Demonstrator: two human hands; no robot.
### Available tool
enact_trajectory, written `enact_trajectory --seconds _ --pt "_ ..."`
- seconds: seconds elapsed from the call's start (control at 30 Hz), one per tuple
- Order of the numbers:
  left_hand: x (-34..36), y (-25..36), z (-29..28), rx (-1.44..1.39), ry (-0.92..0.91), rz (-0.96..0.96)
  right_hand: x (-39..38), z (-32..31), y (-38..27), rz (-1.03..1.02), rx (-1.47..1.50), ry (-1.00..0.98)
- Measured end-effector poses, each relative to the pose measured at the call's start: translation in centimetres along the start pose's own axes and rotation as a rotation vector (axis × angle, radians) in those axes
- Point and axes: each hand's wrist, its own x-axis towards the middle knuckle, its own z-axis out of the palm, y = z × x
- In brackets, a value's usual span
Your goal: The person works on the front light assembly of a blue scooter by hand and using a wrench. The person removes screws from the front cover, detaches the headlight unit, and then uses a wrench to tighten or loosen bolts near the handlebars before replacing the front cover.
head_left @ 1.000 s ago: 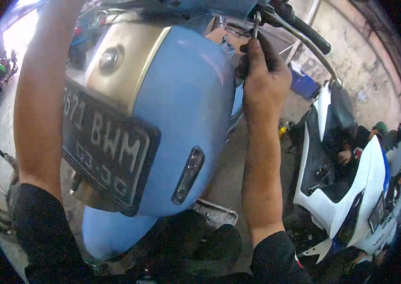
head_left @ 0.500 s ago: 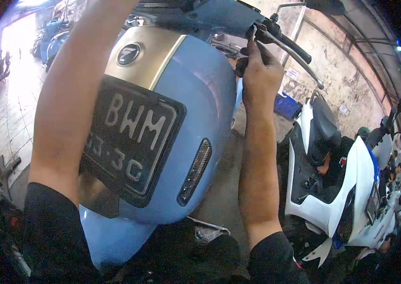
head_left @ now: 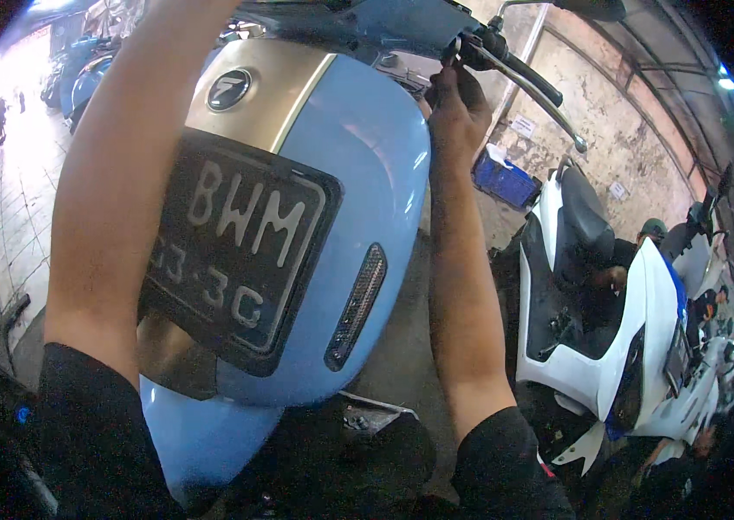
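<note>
A light-blue scooter stands before me, its front panel point(head_left: 376, 165) carrying a gold centre strip point(head_left: 285, 87) and a dark number plate point(head_left: 237, 204). My right hand point(head_left: 461, 108) is raised to the right end of the blue handlebar cover point(head_left: 406, 26). Its fingers are pinched together just below the base of the brake lever point(head_left: 540, 100); whatever sits between the fingertips is too small and dark to make out. My left forearm point(head_left: 111, 199) crosses the plate's left side and leaves the picture at the top, so that hand is out of sight.
To the right stands a white scooter point(head_left: 601, 373) with a black seat point(head_left: 584, 208), a person point(head_left: 644, 238) behind it. A blue crate point(head_left: 506, 178) is by the stained wall point(head_left: 636, 147). Other motorbikes point(head_left: 90, 82) are parked at the far left on the tiled floor point(head_left: 25, 199).
My right hand has shifted slightly left and up in the picture, staying at the handlebar, fingers still pinched. The whole view has moved a little.
</note>
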Motion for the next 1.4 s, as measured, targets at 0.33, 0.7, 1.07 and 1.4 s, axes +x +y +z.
enact_trajectory --seconds 0.33,0.7,1.07,1.4 --pt "-0.9 0.5 -1.0 -0.006 -0.002 0.029 0.5 -0.1 1.0 -0.050 -0.083 -0.018" --pt "0.1 0.0 0.0 0.010 0.008 0.014 1.2 -0.8 2.8 -0.190 -0.054 -0.060" --pt "0.2 -0.8 0.4 0.000 0.046 0.041 -3.0 -1.0 -4.9 0.439 0.177 -0.006" --pt "-0.8 0.3 -0.6 -0.004 0.025 0.026 -0.3 -1.6 -6.6 0.755 0.596 -0.142"
